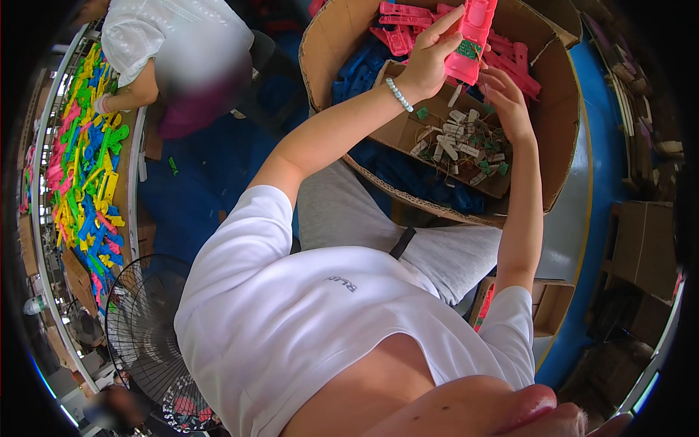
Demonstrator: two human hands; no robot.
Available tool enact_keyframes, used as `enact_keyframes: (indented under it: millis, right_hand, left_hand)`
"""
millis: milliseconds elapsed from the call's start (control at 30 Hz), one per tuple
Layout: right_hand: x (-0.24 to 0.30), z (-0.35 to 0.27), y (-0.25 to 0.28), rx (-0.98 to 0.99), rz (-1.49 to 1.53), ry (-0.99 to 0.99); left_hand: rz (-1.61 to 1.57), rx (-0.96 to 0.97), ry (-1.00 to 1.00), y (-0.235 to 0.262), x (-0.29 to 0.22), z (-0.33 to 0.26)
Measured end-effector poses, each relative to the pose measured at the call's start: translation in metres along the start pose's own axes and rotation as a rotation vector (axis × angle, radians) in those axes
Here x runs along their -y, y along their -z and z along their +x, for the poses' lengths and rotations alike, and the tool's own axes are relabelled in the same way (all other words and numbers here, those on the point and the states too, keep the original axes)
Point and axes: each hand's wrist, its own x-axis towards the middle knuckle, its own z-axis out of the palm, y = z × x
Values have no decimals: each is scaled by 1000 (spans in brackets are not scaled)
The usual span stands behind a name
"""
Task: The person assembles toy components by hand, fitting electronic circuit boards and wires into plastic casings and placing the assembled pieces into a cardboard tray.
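A cardboard tray (395, 135) holds wired white-and-green components (453, 130).

Pink shell (478, 22), seemingly open, green board (468, 49) inside

And there it is, on the front of the white shirt (291, 320), between neckline and lower edge: one short line of dark block lettering (341, 282), set at a slant and legible only in part! Over to the black fan (145, 313), where pale marks (178, 416) crowd the lower edge of the guard, too small to tell whether they're letters.
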Motion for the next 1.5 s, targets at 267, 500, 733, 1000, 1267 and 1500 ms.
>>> enact_keyframes:
  millis: [267, 500, 733, 1000, 1267, 1500]
  right_hand:
    - [-17, 2, -12, 133, -457, -96]
    - [12, -1, -3, -467, -638, 576]
    - [27, -3, -16, -625, -820, 943]
    - [25, -2, -6, -573, -923, 877]
    - [19, -3, -3, -433, -142, 494]
    - [15, 5, 2, -597, -624, 528]
  left_hand:
    - [-480, -32, 202, -4, 9, -2]
    - [-118, -88, 346, 4, 38, -9]
    - [-61, 238, 444, -17, 22, -36]
    - [-368, 355, 578, -26, 2, -44]
    - [-624, 332, 659, -30, -14, -38]
    - [-659, 403, 633, -31, -20, -36]
